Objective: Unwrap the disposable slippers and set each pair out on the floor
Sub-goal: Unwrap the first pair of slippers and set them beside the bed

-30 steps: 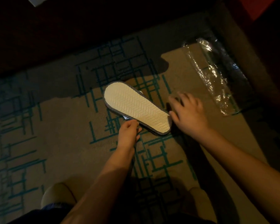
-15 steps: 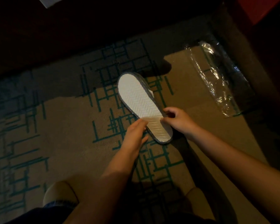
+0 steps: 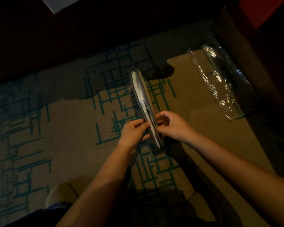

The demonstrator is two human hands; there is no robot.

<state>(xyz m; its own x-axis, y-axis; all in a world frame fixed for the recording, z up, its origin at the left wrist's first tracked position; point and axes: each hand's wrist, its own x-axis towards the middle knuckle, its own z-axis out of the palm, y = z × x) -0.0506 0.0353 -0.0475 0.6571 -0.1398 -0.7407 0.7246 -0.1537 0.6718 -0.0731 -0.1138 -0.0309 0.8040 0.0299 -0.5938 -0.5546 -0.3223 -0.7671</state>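
Here, seen from the head camera, the pair of slippers (image 3: 143, 102) stands on its edge above the carpet (image 3: 72, 128), the two soles pressed together, toe end pointing away from the person. The left hand (image 3: 133, 135) pinches the heel end from the left side, and the right hand (image 3: 172, 125) pinches it from the right, fingers closed on the slippers. An empty clear plastic wrapper (image 3: 218, 82) lies flat on the carpet, well apart to the right.
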